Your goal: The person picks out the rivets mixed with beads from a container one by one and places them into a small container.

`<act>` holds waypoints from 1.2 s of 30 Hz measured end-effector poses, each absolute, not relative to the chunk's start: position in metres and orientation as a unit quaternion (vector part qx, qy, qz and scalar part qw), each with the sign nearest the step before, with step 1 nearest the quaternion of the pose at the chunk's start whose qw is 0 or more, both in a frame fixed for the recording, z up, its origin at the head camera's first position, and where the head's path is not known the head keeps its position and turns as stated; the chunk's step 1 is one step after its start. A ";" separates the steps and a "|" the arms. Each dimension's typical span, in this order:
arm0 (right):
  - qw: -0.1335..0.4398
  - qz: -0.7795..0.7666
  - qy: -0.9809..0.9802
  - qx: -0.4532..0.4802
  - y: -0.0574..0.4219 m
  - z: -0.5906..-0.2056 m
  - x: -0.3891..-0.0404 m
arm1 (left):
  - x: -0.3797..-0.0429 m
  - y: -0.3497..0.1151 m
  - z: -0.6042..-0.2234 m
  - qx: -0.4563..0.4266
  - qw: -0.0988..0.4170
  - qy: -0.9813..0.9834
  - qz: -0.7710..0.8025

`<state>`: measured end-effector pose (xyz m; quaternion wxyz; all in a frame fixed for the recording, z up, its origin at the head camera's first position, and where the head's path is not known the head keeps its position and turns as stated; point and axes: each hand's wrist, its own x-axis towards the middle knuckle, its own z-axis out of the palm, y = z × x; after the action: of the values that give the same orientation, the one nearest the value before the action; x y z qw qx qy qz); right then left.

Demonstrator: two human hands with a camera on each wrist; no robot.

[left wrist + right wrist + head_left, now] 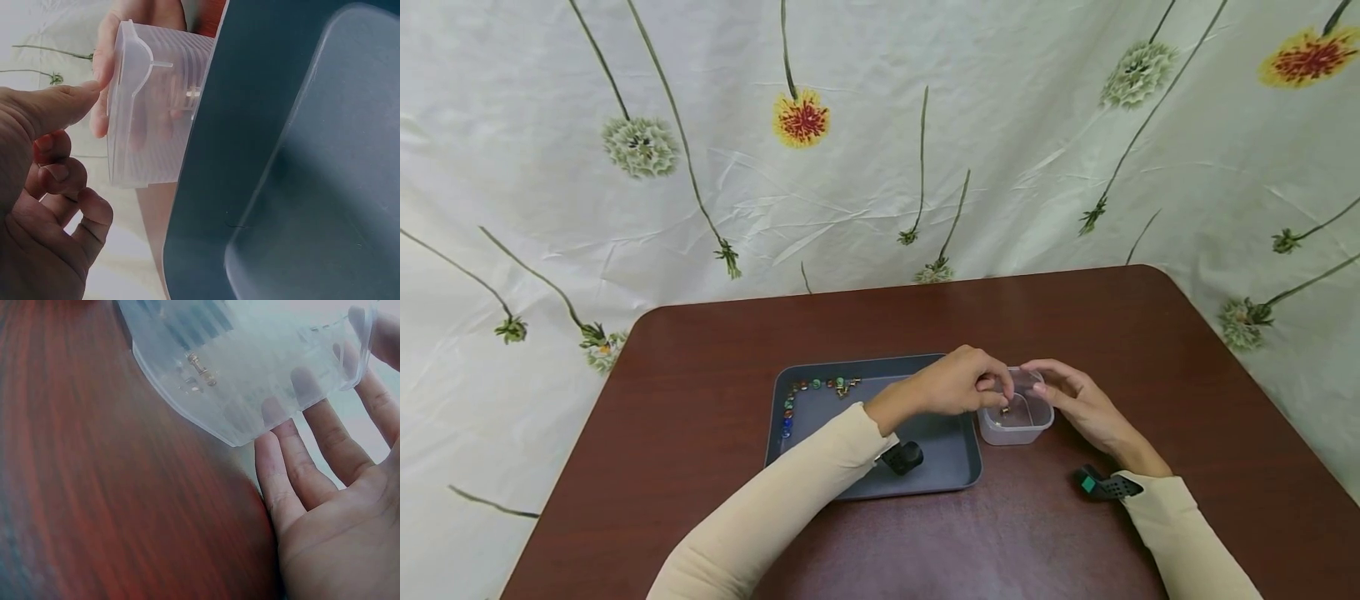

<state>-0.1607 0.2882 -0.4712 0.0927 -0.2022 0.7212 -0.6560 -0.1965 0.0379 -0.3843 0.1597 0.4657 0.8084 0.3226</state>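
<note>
Gold pieces (201, 369): inside clear container (1017, 435), beneath left hand (951, 385); long axis slanting in right-wrist view.
Left hand: nearer, over clear container's mouth; fingers bent, any pinch undeterminable.
Right hand (1082, 407): spread fingers against clear container's outer wall.
Tray (940, 477): just left of clear container.

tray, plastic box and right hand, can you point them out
Tray (945, 446): head view, on its bare floor.
Plastic box (153, 134): left wrist view, on its side wall.
Right hand (1092, 414): head view, on its back.

passage: over tabletop (850, 329) beyond tray (940, 450) | obstacles: hands, left (957, 383) and right (1086, 408), crowding container (1018, 434) mouth
</note>
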 end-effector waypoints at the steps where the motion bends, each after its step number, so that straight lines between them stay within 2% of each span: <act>1: 0.092 -0.657 0.721 -0.202 0.288 -0.471 -0.161 | -0.197 0.038 -0.385 0.466 0.158 0.809 0.322; 16: 0.088 -0.659 0.721 -0.194 0.288 -0.472 -0.160 | -0.201 0.019 -0.385 0.454 0.139 0.817 0.328; 36: 0.083 -0.662 0.718 -0.198 0.286 -0.474 -0.161 | -0.206 -0.037 -0.389 0.409 0.145 0.842 0.321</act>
<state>-0.1607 0.2862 -0.4738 0.0829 -0.1980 0.7179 -0.6622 -0.2065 -0.0370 -0.3890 0.1452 0.4091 0.8417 0.3213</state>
